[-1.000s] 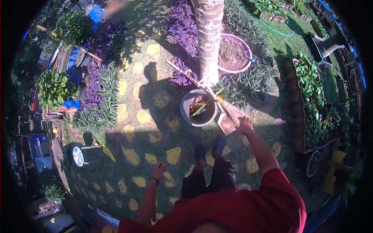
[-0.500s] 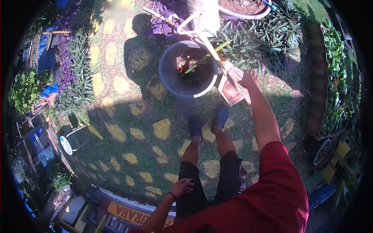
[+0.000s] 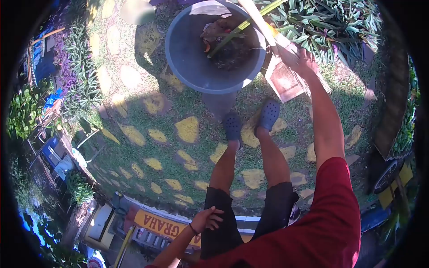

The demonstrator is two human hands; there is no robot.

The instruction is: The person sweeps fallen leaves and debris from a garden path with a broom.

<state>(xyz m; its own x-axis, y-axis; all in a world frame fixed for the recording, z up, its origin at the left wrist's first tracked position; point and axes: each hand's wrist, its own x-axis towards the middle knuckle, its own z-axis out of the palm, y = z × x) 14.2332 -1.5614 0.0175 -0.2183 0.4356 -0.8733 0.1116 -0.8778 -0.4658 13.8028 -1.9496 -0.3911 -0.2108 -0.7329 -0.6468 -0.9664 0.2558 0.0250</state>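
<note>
At the upper right, my right hand [image 3: 307, 66] is closed around the bristles of a broom [image 3: 288, 51], with some fingers hidden. The broom's pale handle slants up across the rim of a large grey tub [image 3: 176, 62]. Just under the bristles is a dustpan [image 3: 283, 80], its flat pan near the grass. Inside the tub lie a long green stalk [image 3: 230, 41], brown leaves and dark debris. Over my dark shorts [image 3: 219, 236], my left hand [image 3: 208, 219] rests near the thigh, fingers apart, holding nothing.
My feet in blue clogs [image 3: 269, 114] stand on grass with yellow stepping stones [image 3: 187, 129]. Leafy plants [image 3: 330, 27] border the tub on the right. A raised bed wall [image 3: 393, 102] runs along the far right. An orange sign [image 3: 161, 224] is at the bottom.
The view has moved closer to the tub, which now appears larger and higher. My right hand stays at the broom's bristles; my left hand remains by my thigh.
</note>
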